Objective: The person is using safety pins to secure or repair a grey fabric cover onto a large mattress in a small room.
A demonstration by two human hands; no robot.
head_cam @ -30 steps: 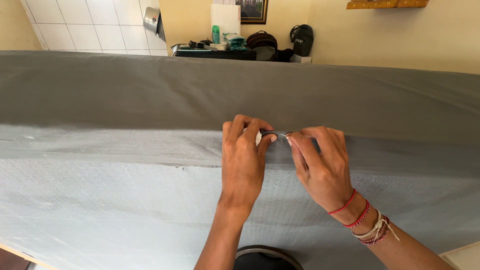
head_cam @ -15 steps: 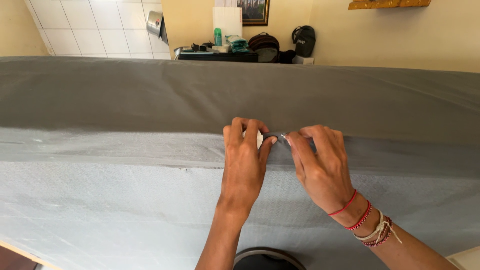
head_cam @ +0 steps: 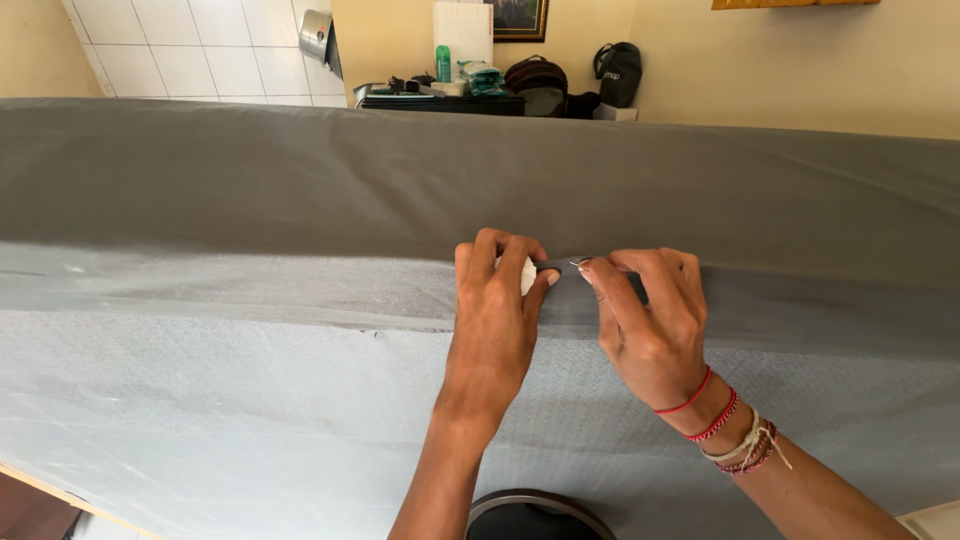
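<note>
A large panel covered in dark grey fabric (head_cam: 300, 180) fills the view, with a lighter grey woven sheet (head_cam: 220, 410) over its lower part. My left hand (head_cam: 495, 305) pinches a small fold of the dark fabric (head_cam: 556, 266) at the seam, and something small and white (head_cam: 527, 276) shows under its fingers. Just to the right, my right hand (head_cam: 650, 320) has its fingertips closed on a thin metal needle (head_cam: 577, 264) at that same fold. The two hands almost touch. Red and white string bracelets circle my right wrist.
A dark round object (head_cam: 530, 512) sits at the bottom edge below my arms. Beyond the panel stands a dark table (head_cam: 440, 102) with bottles and clutter, a backpack (head_cam: 540, 82) and a black bag (head_cam: 618, 68). White tiled wall at back left.
Both hands stay at the same fold on the seam with only slight finger shifts. The camera has tilted a little, so the panel sits higher in view.
</note>
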